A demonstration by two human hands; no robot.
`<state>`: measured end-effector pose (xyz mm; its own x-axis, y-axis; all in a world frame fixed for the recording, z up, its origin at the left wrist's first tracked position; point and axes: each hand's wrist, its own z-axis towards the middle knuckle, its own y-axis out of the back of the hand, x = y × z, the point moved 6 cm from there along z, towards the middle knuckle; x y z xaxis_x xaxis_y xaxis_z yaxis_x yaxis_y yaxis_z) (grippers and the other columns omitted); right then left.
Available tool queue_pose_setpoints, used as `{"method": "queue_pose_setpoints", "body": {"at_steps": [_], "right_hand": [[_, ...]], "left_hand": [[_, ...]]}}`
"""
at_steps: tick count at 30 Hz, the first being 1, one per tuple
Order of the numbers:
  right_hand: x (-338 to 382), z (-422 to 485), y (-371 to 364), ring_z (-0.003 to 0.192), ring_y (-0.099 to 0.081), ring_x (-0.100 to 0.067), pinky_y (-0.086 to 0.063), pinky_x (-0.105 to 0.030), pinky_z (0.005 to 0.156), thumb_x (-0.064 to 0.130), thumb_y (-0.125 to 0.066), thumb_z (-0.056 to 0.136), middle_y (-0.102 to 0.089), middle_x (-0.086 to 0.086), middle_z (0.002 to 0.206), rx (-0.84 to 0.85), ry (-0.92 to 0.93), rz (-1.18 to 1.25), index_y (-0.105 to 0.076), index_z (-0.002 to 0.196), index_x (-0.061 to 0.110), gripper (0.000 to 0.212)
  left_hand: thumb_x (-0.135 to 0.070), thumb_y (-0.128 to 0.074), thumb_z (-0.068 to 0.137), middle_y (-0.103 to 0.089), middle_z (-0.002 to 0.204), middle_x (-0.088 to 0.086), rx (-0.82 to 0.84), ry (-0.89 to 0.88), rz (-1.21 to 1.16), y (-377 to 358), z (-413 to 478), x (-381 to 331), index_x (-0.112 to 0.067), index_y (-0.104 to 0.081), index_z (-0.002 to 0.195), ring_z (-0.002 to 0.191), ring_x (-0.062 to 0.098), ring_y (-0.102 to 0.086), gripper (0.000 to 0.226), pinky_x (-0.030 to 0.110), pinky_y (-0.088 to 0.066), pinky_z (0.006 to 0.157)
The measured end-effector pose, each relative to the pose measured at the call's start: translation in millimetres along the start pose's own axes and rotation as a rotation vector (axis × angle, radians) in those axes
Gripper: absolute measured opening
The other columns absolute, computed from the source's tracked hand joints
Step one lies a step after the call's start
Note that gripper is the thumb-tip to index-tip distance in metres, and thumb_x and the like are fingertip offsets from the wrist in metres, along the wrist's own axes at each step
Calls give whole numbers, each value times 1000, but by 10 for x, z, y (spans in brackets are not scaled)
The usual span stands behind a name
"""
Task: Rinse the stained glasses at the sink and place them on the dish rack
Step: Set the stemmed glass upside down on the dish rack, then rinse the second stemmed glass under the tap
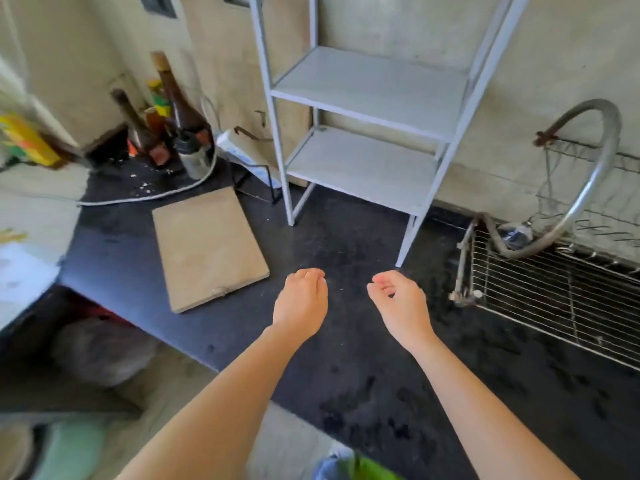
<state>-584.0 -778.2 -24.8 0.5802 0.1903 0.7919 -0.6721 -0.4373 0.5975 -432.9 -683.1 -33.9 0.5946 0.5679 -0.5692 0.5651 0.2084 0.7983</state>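
Stained glasses do not show anywhere in this view, and no sink shows either, so I cannot tell where they stand. The wire dish rack (554, 299) lies on the dark counter (346, 358), to the right of the right hand (398, 303). The left hand (300, 299) hovers near it. Both have loosely curled fingers and hold nothing. A wooden cutting board (207, 247) lies just left of the left hand, and a white shelf unit (363, 161) stands beyond both hands. The counter looks spotted, maybe wet. I think wet fingers could let a glass slip, and a glass set carelessly on the thin wires could tilt and fall.
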Motion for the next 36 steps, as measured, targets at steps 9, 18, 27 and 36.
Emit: {"method": "queue_pose_setpoints", "body": {"at_steps": [9, 18, 27, 36], "right_hand": [[1545, -836, -2306, 92, -62, -19, -46, -27, 75, 25, -60, 92, -66, -1, 96, 350, 192, -117, -64, 106, 10, 20], [2914, -1875, -4370, 98, -63, -22, -48, -31, 86, 24, -64, 87, -70, -3, 101, 569, 350, -160, -68, 103, 14, 19], [4261, -2189, -5777, 93, -60, -17, -50, -31, 84, 24, -57, 92, -65, 1, 99, 737, 570, -197, -64, 105, 12, 20], [5480, -1802, -6933, 85, -58, -15, -45, -27, 69, 26, -54, 92, -63, 4, 94, 625, 682, -217, -63, 106, 17, 19]], "left_hand": [[-20, -37, 97, -63, 105, 10, -221, 204, 55, 1461, -1075, 2327, -9, -61, 103, 104, 32, -54, 27, 42, -47, 83], [-23, -36, 97, -60, 121, 7, -387, 467, -9, 2696, -2291, 4390, -15, -58, 122, 116, 27, -51, 35, 39, -45, 95], [-21, -39, 99, -59, 124, 9, -584, 638, -141, 3653, -2500, 5742, -11, -58, 121, 114, 26, -53, 31, 36, -42, 93], [-16, -37, 99, -59, 129, 4, -755, 679, -422, 4531, -1927, 6778, -13, -55, 128, 118, 18, -52, 34, 22, -33, 88]]}}
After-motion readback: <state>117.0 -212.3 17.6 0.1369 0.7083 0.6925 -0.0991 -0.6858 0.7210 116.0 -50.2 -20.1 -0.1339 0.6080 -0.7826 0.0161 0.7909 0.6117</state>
